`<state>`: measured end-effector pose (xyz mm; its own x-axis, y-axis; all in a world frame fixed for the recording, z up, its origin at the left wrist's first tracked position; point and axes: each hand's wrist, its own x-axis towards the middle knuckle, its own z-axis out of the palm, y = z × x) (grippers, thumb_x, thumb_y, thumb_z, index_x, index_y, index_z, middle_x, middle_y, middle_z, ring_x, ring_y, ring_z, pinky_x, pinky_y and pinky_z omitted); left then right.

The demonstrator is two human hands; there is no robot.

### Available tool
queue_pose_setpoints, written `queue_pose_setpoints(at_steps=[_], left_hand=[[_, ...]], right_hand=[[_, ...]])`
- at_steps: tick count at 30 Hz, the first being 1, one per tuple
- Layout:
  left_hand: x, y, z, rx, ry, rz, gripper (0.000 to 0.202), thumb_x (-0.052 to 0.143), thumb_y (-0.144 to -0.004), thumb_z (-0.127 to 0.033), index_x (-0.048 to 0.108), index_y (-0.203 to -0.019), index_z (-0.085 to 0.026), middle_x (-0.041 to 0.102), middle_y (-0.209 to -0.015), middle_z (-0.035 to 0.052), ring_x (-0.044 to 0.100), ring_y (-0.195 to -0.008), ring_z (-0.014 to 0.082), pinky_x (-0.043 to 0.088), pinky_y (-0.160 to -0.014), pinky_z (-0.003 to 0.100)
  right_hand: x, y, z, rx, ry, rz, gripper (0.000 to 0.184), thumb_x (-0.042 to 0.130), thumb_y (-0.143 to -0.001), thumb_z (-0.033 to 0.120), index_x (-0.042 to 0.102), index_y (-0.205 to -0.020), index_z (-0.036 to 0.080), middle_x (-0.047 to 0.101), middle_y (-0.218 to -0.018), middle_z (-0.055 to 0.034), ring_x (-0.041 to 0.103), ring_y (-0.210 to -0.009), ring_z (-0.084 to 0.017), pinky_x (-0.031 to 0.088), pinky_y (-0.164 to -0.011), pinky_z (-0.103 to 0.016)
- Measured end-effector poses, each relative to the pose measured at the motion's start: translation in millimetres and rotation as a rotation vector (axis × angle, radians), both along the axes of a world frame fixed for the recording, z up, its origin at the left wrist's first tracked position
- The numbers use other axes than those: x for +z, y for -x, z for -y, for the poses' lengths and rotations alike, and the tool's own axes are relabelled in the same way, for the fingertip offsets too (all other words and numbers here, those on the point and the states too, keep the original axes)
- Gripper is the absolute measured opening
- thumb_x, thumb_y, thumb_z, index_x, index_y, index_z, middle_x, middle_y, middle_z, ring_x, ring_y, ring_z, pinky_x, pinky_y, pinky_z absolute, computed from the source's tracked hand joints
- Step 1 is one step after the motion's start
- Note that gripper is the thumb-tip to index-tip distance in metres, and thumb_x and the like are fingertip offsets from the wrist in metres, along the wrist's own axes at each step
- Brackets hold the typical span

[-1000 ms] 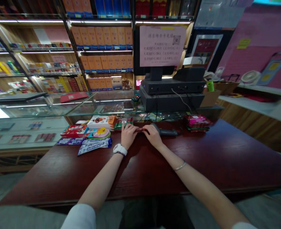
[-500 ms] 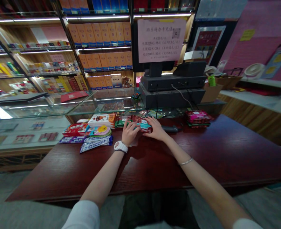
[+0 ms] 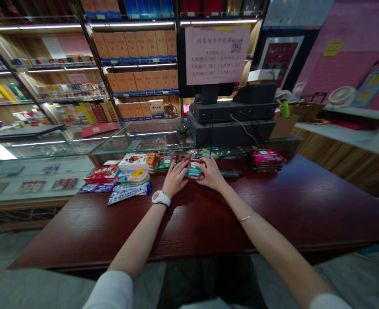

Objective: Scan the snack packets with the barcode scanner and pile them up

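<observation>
Both hands sit on a red packet [image 3: 194, 168] with a teal label, which lies flat on the dark red wooden counter [image 3: 209, 227], near the counter's far edge and between the two hands. The left hand [image 3: 175, 179], with a white wristwatch [image 3: 160, 198], reaches it from the near left; the right hand [image 3: 212, 174], with a silver bangle [image 3: 247, 216], reaches it from the near right. The fingers [image 3: 184, 168] of both hands curve over the packet's ends, but I cannot tell whether they pinch it or only rest on it.

The step in hand looks like dealing with this one packet on the counter; shifting it would call for the fingers closing firmly around it.

A black scanner [image 3: 230, 174] lies just right of the right hand, a green packet [image 3: 165, 163] just left of the red one, and a stack of pink packets [image 3: 266, 161] farther right. The red packet's brand is too small to read. The pink sign [image 3: 217, 56] above the black till [image 3: 231, 122] reads 游乐场办卡充值, with lines for 200, 300 and 500 yuan.
</observation>
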<state>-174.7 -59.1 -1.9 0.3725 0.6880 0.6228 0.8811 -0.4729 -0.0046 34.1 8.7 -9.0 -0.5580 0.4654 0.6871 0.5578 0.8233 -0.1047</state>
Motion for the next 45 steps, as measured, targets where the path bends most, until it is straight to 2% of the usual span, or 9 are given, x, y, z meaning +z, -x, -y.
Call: queue_pose_setpoints(at_steps=[3,7,12,16,22,32,35,40,45], left_hand=[[1.5,-1,0,0.003,0.017,-0.002,0.026,0.065,-0.081,-0.026,0.06,-0.106,-0.021,0.042,-0.153,0.0133,0.037,-0.143,0.0285,0.02,-0.122,0.056],[3.8,-1,2,0.01,0.044,-0.018,0.035,0.068,-0.075,-0.022,0.059,-0.109,-0.02,0.037,-0.155,0.0153,0.03,-0.146,0.0311,0.019,-0.122,0.057],[4.4,-1,2,0.026,0.071,-0.045,0.039,0.065,-0.072,-0.018,0.06,-0.111,-0.022,0.044,-0.15,0.015,0.036,-0.143,0.0321,0.017,-0.122,0.058],[5.6,0,2,0.046,0.043,-0.03,0.038,0.066,-0.071,-0.019,0.061,-0.109,-0.022,0.049,-0.145,0.0148,0.04,-0.14,0.032,0.015,-0.123,0.058],[5.8,11,1,0.058,0.015,0.024,0.033,0.068,-0.07,-0.019,0.062,-0.102,-0.023,0.051,-0.143,0.0133,0.043,-0.138,0.0323,0.012,-0.123,0.059],[3.8,17,-1,0.109,0.027,0.021,0.028,0.071,-0.07,-0.022,0.062,-0.097,-0.023,0.051,-0.143,0.0132,0.044,-0.137,0.031,0.011,-0.123,0.059],[3.2,15,-2,0.12,0.01,0.064,0.026,0.072,-0.071,-0.025,0.062,-0.095,-0.023,0.053,-0.141,0.0128,0.046,-0.135,0.03,0.011,-0.123,0.057],[4.7,9,0,0.127,0.003,0.198,0.026,0.074,-0.072,-0.033,0.061,-0.093,-0.025,0.056,-0.139,0.0103,0.05,-0.131,0.0285,0.01,-0.123,0.056],[5.9,5,2,0.055,0.024,0.228,0.033,0.076,-0.071,-0.036,0.06,-0.097,-0.023,0.054,-0.141,0.0108,0.049,-0.133,0.028,0.009,-0.123,0.054]], right_hand=[[-0.5,1,0,0.024,-0.017,0.023,0.039,0.075,-0.072,0.032,0.064,-0.109,0.025,0.053,-0.134,-0.0127,0.044,-0.132,-0.032,0.02,-0.119,-0.059],[-1.9,3,0,0.07,-0.036,0.055,0.035,0.074,-0.075,0.031,0.065,-0.108,0.024,0.052,-0.135,-0.0135,0.043,-0.134,-0.031,0.021,-0.119,-0.059],[-6.9,5,-1,0.09,-0.015,0.06,0.038,0.074,-0.075,0.03,0.065,-0.112,0.026,0.051,-0.139,-0.012,0.042,-0.136,-0.03,0.021,-0.119,-0.06],[-6.2,6,2,0.045,-0.03,0.084,0.052,0.073,-0.076,0.026,0.06,-0.127,0.026,0.045,-0.148,-0.0123,0.032,-0.144,-0.032,0.018,-0.12,-0.061],[-2.6,5,7,-0.095,0.019,0.068,0.075,0.075,-0.075,0.021,0.046,-0.143,0.031,0.021,-0.163,-0.0081,0.013,-0.15,-0.036,0.016,-0.118,-0.065],[-8.5,1,1,-0.089,0.06,0.062,0.071,0.064,-0.083,0.019,0.039,-0.148,0.03,0.038,-0.156,-0.0097,0.027,-0.147,-0.032,0.01,-0.119,-0.063],[-10.0,2,-2,-0.067,0.118,-0.025,0.081,0.068,-0.082,0.026,0.028,-0.153,0.027,0.041,-0.153,-0.0118,0.031,-0.145,-0.031,0.012,-0.119,-0.061],[-11.2,1,-10,0.004,0.269,-0.231,0.113,0.079,-0.073,0.041,0.005,-0.157,0.025,0.04,-0.153,-0.0161,0.036,-0.143,-0.033,0.022,-0.116,-0.06],[-9.6,-4,-13,0.092,0.371,-0.25,0.12,0.085,-0.066,0.045,0.008,-0.157,0.025,0.034,-0.156,-0.017,0.032,-0.144,-0.034,0.023,-0.117,-0.058]])
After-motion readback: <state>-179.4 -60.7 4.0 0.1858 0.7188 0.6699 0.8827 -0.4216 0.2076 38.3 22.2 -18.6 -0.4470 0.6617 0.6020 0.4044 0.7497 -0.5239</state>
